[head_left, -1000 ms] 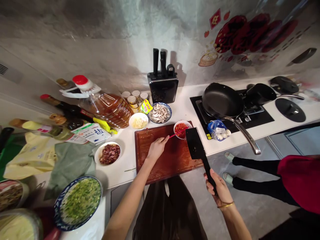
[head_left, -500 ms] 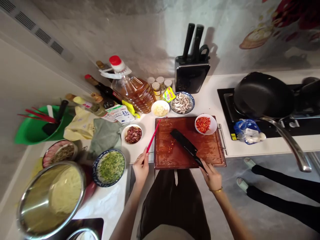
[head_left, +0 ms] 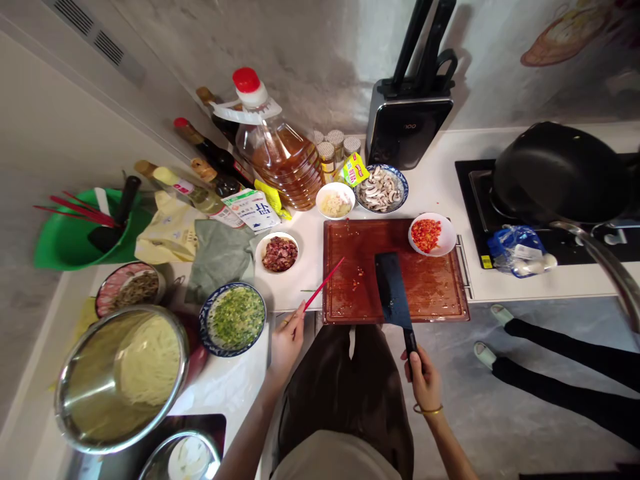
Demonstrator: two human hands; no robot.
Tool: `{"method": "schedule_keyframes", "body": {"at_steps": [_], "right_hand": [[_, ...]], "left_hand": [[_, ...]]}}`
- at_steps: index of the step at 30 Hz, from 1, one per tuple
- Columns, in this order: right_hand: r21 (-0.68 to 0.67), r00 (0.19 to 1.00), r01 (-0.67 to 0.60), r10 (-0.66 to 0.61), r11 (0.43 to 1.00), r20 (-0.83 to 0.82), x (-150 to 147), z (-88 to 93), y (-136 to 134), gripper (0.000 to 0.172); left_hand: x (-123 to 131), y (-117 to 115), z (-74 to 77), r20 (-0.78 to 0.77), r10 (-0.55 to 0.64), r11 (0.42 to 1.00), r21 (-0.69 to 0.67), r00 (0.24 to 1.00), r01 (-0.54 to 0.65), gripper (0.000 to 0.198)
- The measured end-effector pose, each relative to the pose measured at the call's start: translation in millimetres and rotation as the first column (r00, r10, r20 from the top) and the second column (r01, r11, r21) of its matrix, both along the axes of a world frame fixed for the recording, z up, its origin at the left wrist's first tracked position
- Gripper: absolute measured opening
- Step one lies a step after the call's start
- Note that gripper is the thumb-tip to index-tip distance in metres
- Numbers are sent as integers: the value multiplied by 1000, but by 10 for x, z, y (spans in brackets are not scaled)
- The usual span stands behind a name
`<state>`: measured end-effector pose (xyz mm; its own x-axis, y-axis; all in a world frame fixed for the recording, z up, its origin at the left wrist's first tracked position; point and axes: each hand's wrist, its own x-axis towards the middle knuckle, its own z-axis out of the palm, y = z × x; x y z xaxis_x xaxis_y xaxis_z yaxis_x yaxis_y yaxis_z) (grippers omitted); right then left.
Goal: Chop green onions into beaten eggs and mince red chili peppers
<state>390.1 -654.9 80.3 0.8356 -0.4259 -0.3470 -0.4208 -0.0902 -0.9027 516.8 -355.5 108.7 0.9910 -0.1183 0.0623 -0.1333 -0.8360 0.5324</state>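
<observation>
My left hand (head_left: 287, 340) is closed on the lower end of red chopsticks (head_left: 325, 283), whose tips reach over the left edge of the wooden cutting board (head_left: 365, 293). My right hand (head_left: 424, 379) grips the handle of a black cleaver (head_left: 393, 290). The cleaver's broad blade shows over the board, with its handle past the front edge. Small red bits lie on the board's left half. A white bowl of chopped red pepper (head_left: 445, 239) sits at the board's back right corner.
Behind the board are a garlic bowl (head_left: 336, 201), sliced mushrooms (head_left: 381, 189) and a knife block (head_left: 411, 127). Left stand a meat bowl (head_left: 280, 253), greens (head_left: 235, 319) and a steel pot (head_left: 75, 393). A wok (head_left: 560, 173) is right; another person's legs (head_left: 560, 360) show below.
The cleaver has turned from slanting left to pointing more nearly away from me, and its blade face now shows broadly. The chopsticks have tilted rightward over the board. The view has shifted.
</observation>
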Motion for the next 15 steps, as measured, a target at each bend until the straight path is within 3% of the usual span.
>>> {"method": "schedule_keyframes", "body": {"at_steps": [2, 4, 10, 15], "right_hand": [[234, 986, 144, -120, 962, -116, -109, -47, 221, 40], [344, 961, 255, -198, 904, -192, -178, -142, 396, 41], [498, 935, 355, -302, 791, -188, -176, -407, 688, 36], [512, 945, 326, -265, 795, -190, -70, -417, 745, 36]], "left_hand": [[-53, 1, 6, -19, -52, 996, 78, 998, 53, 37], [-141, -11, 8, -25, -75, 988, 132, 997, 78, 39], [-548, 10, 28, -93, -93, 985, 134, 991, 105, 41], [-729, 5, 47, -120, -116, 987, 96, 986, 128, 40]]}}
